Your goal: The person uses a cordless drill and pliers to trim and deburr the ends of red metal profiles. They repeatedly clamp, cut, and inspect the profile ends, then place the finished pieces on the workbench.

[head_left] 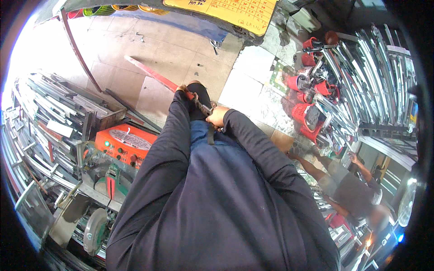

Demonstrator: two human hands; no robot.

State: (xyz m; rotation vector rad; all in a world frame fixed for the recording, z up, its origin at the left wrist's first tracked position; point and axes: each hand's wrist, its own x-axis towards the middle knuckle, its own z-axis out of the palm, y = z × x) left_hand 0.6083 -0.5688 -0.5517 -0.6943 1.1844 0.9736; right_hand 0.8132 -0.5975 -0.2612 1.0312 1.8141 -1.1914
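A long, narrow red bar [156, 74] slants from the tiled floor area at upper left down to my hands in front of my waist. My left hand [182, 88], mostly covered by its dark sleeve, is closed on the bar's near end. Just right of it, a dark, rusty-looking metal piece [204, 109] continues from the red end toward my right hand. My right hand [218, 116] is closed around the end of that piece; its exact kind is too small to make out. Behind it shows a black rounded shape [199, 92].
An orange control box [124, 143] and a green-and-red machine [112, 181] stand at left beside stacked metal profiles [54, 131]. Red baskets [302, 113] and upright profiles [361, 77] line the right. A yellow sheet [226, 12] lies ahead. A person [350, 189] is at right.
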